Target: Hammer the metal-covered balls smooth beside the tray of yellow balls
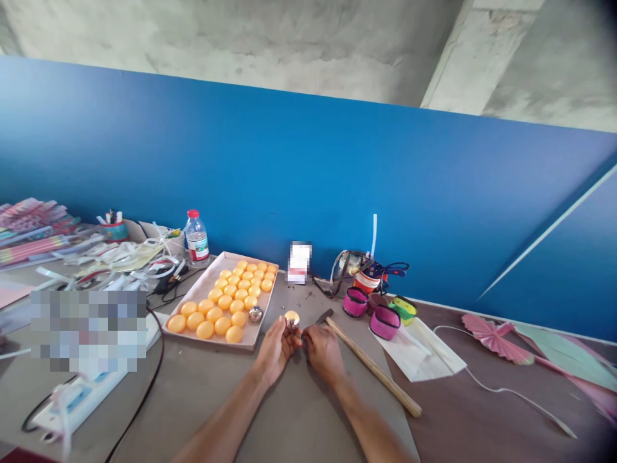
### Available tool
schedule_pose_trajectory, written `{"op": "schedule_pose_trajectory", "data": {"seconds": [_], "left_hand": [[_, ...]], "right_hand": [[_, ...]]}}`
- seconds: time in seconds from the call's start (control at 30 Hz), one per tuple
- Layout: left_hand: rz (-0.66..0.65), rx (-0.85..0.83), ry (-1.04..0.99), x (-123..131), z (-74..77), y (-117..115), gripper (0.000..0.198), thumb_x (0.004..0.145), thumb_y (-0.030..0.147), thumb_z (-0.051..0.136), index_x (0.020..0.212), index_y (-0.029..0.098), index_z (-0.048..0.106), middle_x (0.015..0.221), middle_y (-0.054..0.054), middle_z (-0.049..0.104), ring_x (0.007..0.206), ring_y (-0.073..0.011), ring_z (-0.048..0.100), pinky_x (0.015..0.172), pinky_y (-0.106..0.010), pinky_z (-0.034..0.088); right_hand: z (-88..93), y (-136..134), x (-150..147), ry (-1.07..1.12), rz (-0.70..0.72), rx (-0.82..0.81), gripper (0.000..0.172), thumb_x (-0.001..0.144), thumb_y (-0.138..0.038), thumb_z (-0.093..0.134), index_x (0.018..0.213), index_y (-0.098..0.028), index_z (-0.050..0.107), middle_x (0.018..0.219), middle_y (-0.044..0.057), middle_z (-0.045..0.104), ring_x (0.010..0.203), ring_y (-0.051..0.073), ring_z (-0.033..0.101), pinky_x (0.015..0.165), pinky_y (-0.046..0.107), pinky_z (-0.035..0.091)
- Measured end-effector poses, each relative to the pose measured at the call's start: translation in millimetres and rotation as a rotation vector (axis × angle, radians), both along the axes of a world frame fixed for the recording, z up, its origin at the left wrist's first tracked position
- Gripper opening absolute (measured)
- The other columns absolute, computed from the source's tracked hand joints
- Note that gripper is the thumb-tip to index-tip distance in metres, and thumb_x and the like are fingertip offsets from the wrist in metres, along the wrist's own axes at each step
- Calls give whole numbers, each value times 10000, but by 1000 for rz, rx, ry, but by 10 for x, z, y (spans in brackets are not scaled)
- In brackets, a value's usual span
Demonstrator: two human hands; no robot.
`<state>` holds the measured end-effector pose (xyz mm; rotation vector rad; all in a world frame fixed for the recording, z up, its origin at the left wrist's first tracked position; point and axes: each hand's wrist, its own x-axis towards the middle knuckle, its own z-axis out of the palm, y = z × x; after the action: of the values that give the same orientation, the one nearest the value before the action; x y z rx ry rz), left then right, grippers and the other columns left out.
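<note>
My left hand [276, 347] is closed around a small yellow ball [292, 317] with a silvery part at its base, held just above the grey table [202, 399]. My right hand [322, 347] is closed beside it, fingertips pinched on a small dark thing I cannot make out, close to the ball. A hammer with a wooden handle [373, 370] lies just right of my right hand, its head near my fingers. A cardboard tray [263, 321] of several yellow balls sits left of my hands, with one silver ball [255, 314] in it.
A water bottle [196, 239] stands behind the tray. Pink pouches [384, 321], a white sheet [419, 354] and a cable lie to the right. White strips, a cup of pens and a power strip [81, 395] crowd the left. A blue wall runs behind.
</note>
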<state>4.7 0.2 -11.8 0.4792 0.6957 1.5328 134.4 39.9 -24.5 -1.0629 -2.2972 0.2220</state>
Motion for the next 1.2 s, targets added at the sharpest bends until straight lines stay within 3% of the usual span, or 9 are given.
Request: {"op": "schedule_pose_trajectory", "data": {"seconds": [0.13, 0.3, 0.6, 0.77, 0.97, 1.2], "left_hand": [[2, 0, -4, 8, 19, -12, 285, 780, 410, 576, 792, 126, 556, 689, -54, 638, 522, -113, 572, 527, -218, 434], [-3, 6, -5, 3, -3, -12, 287, 794, 405, 563, 818, 120, 554, 708, -66, 645, 525, -110, 572, 544, -216, 439], [-15, 11, -20, -9, -54, 19, 289, 787, 410, 569, 821, 123, 556, 712, -67, 650, 517, -107, 567, 540, -217, 433], [-20, -14, -22, -13, -41, 12, 282, 789, 405, 566, 827, 125, 558, 715, -66, 649, 530, -114, 577, 533, -213, 427], [-60, -14, -59, -2, -45, 17, 248, 788, 362, 572, 826, 116, 580, 721, -67, 634, 564, -126, 576, 565, -235, 450], [-71, -17, -80, 44, -39, 12, 213, 783, 330, 585, 806, 118, 598, 735, -56, 628, 634, -150, 579, 569, -248, 458]], "right_hand": [[35, 2, 14, 35, 9, 43, 248, 880, -129, 375, 781, -168, 600, 787, 38, 602, 765, 136, 529, 723, 256, 290], [39, -2, 18, -26, 20, 5, 271, 878, -107, 373, 749, -170, 603, 716, 16, 601, 683, 119, 525, 721, 257, 286], [1, 13, 33, -19, 36, -67, 276, 845, -90, 378, 775, -180, 629, 746, 27, 630, 716, 129, 558, 744, 264, 310], [60, -7, 20, 256, 12, -179, 231, 812, -154, 394, 773, -180, 621, 764, 38, 640, 746, 150, 562, 737, 269, 352], [114, 2, -28, 712, 38, -580, 137, 736, -307, 499, 738, -186, 564, 607, -22, 537, 550, 119, 466, 543, 232, 364], [241, -80, -98, 878, 78, -747, 142, 669, -331, 567, 694, -193, 543, 596, -36, 521, 537, 104, 444, 536, 228, 368]]}}
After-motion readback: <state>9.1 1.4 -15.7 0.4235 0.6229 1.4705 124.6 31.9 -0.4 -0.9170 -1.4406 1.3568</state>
